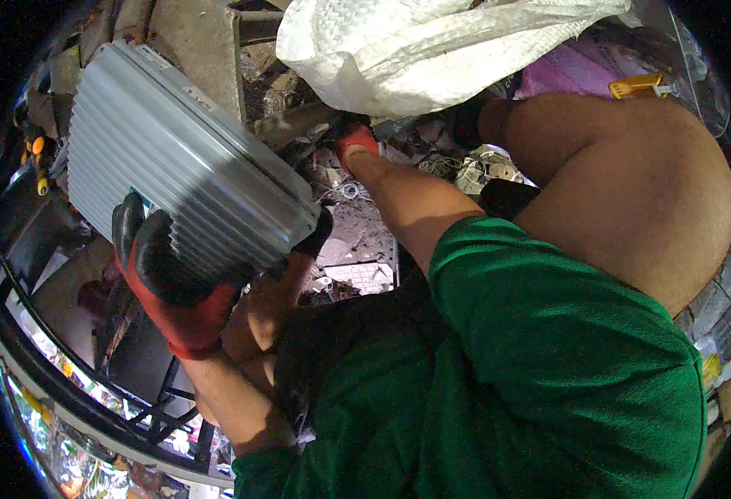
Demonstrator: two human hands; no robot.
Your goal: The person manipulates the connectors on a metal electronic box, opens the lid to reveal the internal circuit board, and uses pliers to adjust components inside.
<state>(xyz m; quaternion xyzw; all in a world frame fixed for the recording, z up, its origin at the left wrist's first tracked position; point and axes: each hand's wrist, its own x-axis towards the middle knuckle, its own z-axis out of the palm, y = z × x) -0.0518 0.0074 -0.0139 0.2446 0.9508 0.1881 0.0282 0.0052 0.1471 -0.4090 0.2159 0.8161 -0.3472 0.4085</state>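
A large grey case with a finned metal side stands tilted at the left. My left hand, in a red and black glove, is closed on its lower finned side, fingers bent against the ribs. My right hand, also gloved in red and black, reaches far forward, down to the littered floor beside the lower edge of a white woven sack. Its fingers are dark and partly hidden, so I cannot make out what they touch.
Loose wires and scrap lie around my right forearm. A purple sack and a yellow-handled tool are at the far right. A tool with an orange and yellow handle is at the far left, above a black metal frame.
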